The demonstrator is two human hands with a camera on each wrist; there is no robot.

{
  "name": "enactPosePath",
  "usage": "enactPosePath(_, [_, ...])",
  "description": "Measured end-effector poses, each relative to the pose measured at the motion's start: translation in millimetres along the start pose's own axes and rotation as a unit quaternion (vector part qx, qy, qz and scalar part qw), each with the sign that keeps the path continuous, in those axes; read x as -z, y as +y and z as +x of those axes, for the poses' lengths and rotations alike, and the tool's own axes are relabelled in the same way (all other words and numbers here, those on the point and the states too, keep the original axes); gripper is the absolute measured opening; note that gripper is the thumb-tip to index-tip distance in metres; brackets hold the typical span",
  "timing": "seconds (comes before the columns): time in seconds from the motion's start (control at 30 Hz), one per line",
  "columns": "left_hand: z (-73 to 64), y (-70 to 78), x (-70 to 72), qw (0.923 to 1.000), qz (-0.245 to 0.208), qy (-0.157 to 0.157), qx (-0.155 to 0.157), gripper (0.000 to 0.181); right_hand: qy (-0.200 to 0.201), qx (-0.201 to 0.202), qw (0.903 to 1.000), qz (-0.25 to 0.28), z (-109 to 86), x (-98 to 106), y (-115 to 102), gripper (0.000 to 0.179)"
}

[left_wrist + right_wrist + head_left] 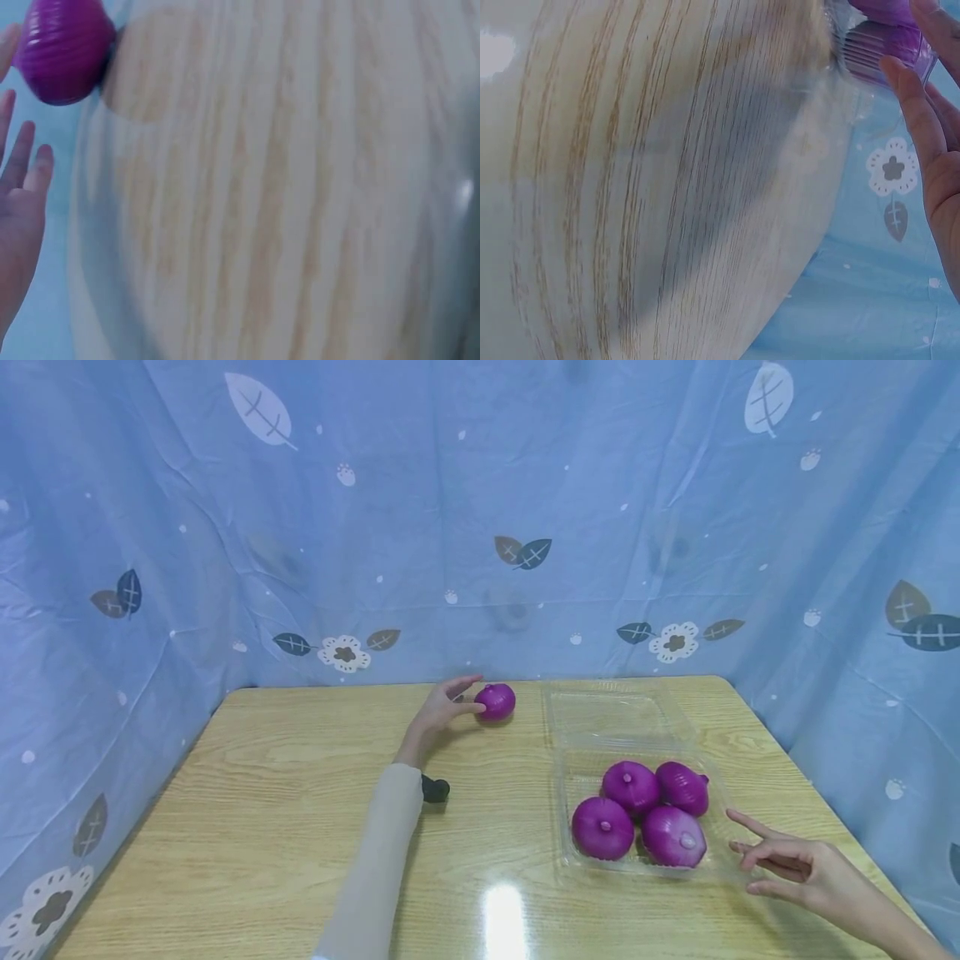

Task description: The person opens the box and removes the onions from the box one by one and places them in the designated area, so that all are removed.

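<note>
Tabletop [270, 793] spreads leftward, left hand [441, 707] and onion [498, 700] near far edge [337, 690].

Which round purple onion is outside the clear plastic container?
The purple onion by the left hand, on the tan table; the other four sit in the container.

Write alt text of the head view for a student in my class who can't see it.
A person's left hand is right at a lone purple onion near the back of a wood-grain table. Nearer and to the right, an open clear plastic box holds four more purple onions, with the right hand beside it; a blue patterned cloth hangs behind.
</note>
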State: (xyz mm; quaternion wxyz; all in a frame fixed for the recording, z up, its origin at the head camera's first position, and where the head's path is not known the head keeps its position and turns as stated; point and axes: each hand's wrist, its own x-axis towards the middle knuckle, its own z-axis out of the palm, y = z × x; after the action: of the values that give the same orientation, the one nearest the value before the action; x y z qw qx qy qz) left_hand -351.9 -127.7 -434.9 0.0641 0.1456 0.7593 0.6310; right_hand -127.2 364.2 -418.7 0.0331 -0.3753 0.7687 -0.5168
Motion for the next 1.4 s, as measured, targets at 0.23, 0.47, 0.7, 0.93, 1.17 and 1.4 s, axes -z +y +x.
enactPosePath(0.23, [-4.5,16.7,10.5,0.9997,-0.007,-0.004,-0.024,0.056,0.001,0.004,1.0,0.002,0.2,0,-1,0.037])
enactPosePath(0.47, [-9.5,23.0,6.7,0.9963,-0.018,-0.036,-0.075,0.053,0.002,0.007,1.0,0.004,-1.4,0,0,0.038])
enactPosePath(0.7, [-20.3,33.1,-17.8,0.9928,-0.041,-0.068,-0.09,0.049,0.011,0.002,0.9998,-0.016,-1.4,-1,-2,0.036])
enactPosePath(0.93, [-30.1,39.1,-41.6,0.9851,-0.068,-0.136,-0.081,0.049,0.01,-0.008,0.9998,-0.017,0.1,-2,-4,0.032])
enactPosePath(1.17, [-37.1,49.1,-62.0,0.9767,-0.066,-0.174,-0.106,0.046,0.01,-0.001,0.9999,-0.012,0.2,-2,-3,0.033])
enactPosePath(1.4, [-46.1,54.4,-79.8,0.9652,-0.085,-0.218,-0.117,0.044,0.012,-0.004,0.9998,-0.016,2.0,-2,-5,0.033])
